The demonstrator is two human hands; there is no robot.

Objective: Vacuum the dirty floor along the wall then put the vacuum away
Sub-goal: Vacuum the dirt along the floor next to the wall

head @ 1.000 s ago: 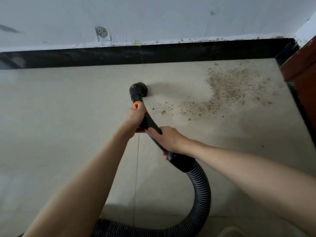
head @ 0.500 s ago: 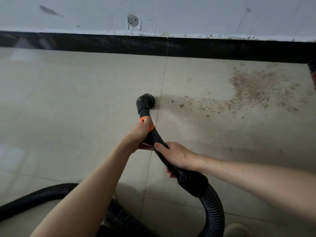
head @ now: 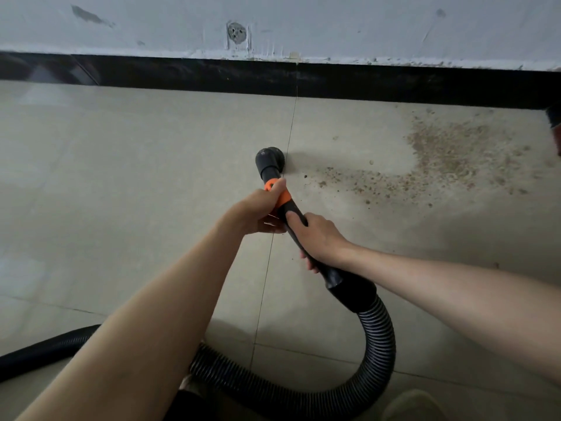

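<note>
A black vacuum wand with an orange collar ends in a round nozzle that sits on the beige tiled floor. My left hand grips the wand at the orange collar. Just behind it, my right hand grips the black handle. The ribbed black hose loops down and back to the left behind my arms. A patch of brown dirt lies on the floor to the right of the nozzle, with a thinner trail reaching toward it.
A black skirting board runs along the foot of the pale wall. A dark object shows at the right edge. A light shoe tip pokes in at the bottom right.
The nozzle has drawn back left, away from the dirt patch, and my view has shifted left. The hose now loops across the lower left. Both hands keep their grip.
</note>
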